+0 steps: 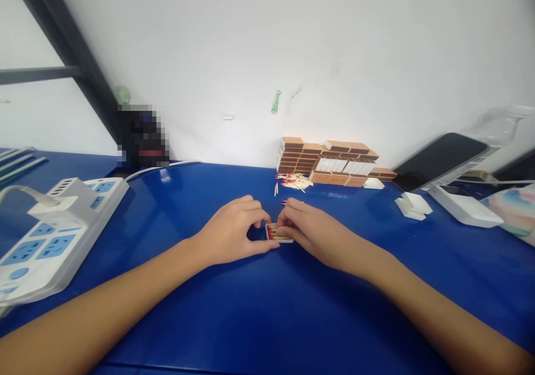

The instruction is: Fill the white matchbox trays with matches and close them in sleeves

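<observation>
A small white matchbox tray lies on the blue table between my two hands, with red-tipped matches lying lengthwise in it. My left hand holds the tray's left end, thumb at the near side and index finger at the far side. Over the tray's right part, the fingers of my right hand are pinched together and touch the matches; what lies between the fingertips is hidden. Just beyond the right hand, a few matches lie on the table. Farther back is a loose pile of matches.
Stacked matchboxes stand against the wall, with white trays among them. Right of them are white blocks, a phone leaning on a stand and a clear bottle. A power strip with cables sits at left.
</observation>
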The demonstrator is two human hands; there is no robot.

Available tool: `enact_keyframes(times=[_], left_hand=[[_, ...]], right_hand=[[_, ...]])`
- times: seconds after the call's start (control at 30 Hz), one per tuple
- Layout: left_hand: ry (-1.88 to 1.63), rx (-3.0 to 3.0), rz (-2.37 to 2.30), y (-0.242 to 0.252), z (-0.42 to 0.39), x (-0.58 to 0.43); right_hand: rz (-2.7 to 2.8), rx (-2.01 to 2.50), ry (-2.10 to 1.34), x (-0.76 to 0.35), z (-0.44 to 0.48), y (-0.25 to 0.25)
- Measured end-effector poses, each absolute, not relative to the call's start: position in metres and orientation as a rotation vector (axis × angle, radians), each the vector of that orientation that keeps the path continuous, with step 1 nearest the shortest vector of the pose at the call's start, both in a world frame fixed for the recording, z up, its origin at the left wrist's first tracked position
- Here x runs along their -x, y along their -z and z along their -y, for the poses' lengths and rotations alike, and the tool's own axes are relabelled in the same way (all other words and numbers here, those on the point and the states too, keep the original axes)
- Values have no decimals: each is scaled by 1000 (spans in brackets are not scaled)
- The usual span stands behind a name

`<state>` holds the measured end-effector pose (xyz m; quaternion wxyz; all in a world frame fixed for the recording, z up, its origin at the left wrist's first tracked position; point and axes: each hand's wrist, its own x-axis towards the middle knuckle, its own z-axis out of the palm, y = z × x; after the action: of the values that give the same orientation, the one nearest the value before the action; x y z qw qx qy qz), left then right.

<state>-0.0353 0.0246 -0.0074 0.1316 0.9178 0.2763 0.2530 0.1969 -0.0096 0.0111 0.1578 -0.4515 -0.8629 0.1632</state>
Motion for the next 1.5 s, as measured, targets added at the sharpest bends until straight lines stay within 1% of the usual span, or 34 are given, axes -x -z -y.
enact_keyframes(times=[0.2, 0.37, 0.57, 0.73, 0.83, 0.9, 1.0, 1.1, 1.2, 1.33, 1.5], left_hand=[[-730, -2658, -814, 5, -26, 36], [-722, -2637, -827, 5, -25, 36], [-666, -2655, -854, 6, -24, 36], [-764, -2621, -854, 1, -24, 37], [-709, -2599, -867, 0, -24, 37], [-689, -2597, -871, 1, -24, 38], [-684, -2575, -900, 1, -23, 39], [-668, -2562, -897, 2, -24, 40], [-683, -2548, -931, 3, -26, 40], [-688, -2569, -918, 3, -27, 41], [-785, -2627, -928, -2, -27, 42]], right_hand=[[2300, 1273, -561, -209, 4, -17], [2108, 1357, -525, -232, -19, -11], [2217, 1518, -150, -231, -45, 4], [2251, 1534, -2, -246, -42, -10], [2025, 1710, 57, -297, -42, -29], [1597, 1948, 54, -338, -43, -40], [1361, 2055, 7, -389, -47, -48], [1269, 2156, -63, -416, -48, -49], [1192, 2303, -39, -425, -48, -48], [1231, 2445, -32, -432, -53, -45], [1277, 2643, -6, -442, -50, -44]])
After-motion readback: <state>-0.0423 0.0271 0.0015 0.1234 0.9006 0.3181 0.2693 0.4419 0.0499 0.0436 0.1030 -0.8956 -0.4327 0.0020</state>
